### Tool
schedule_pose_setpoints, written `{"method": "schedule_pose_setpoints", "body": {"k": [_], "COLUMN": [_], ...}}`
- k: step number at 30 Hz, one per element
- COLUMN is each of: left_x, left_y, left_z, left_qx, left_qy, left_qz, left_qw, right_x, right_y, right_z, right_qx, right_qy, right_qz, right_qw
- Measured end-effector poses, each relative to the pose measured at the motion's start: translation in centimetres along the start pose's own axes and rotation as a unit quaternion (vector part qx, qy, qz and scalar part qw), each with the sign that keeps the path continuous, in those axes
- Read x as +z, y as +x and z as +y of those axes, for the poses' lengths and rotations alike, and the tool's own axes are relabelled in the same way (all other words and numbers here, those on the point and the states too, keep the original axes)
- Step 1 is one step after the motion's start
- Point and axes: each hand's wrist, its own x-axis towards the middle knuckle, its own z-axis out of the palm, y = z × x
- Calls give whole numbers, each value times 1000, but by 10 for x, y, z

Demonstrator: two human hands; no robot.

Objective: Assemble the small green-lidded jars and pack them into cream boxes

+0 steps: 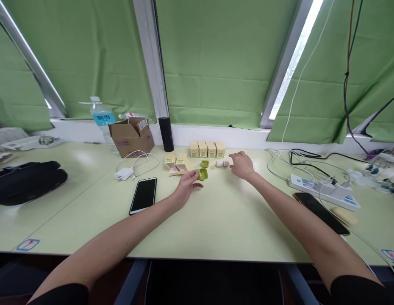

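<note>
My left hand (184, 186) pinches a small green open-topped case (202, 173) by its left edge. Just behind it on the table lies a second small green piece (204, 163), with tiny yellowish bits to its right. My right hand (242, 165) is beside a pair of small pale pink rounded pieces (221, 163), its fingers apart and nothing seen in them. Two opened cream cartons (178, 163) lie behind my left hand. Several closed cream boxes (207, 149) stand in a row at the back.
A phone (143, 195) lies left of my left forearm, near a white charger (124, 173) with its cable. Behind are a cardboard box (131, 137), a black cylinder (166, 134) and a water bottle (103, 118). Beyond my right arm are a power strip (324, 192) and a dark phone (320, 212).
</note>
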Motion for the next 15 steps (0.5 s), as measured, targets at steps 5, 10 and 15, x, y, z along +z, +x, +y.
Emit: {"method": "schedule_pose_setpoints", "body": {"k": [5, 10, 15], "left_x": [-1, 0, 2], "left_y": [1, 1, 1], "left_z": [-1, -1, 0], "left_qx": [6, 13, 21], "left_qy": [-1, -17, -35], "left_qz": [11, 4, -4], "left_qw": [1000, 1000, 999], "right_x": [8, 13, 13], "right_y": [33, 44, 41], "right_z": [-10, -19, -10], "right_qx": [-9, -9, -10], "right_qy": [-46, -65, -70], "right_qz": [-39, -61, -63], "right_qw": [998, 996, 996]}}
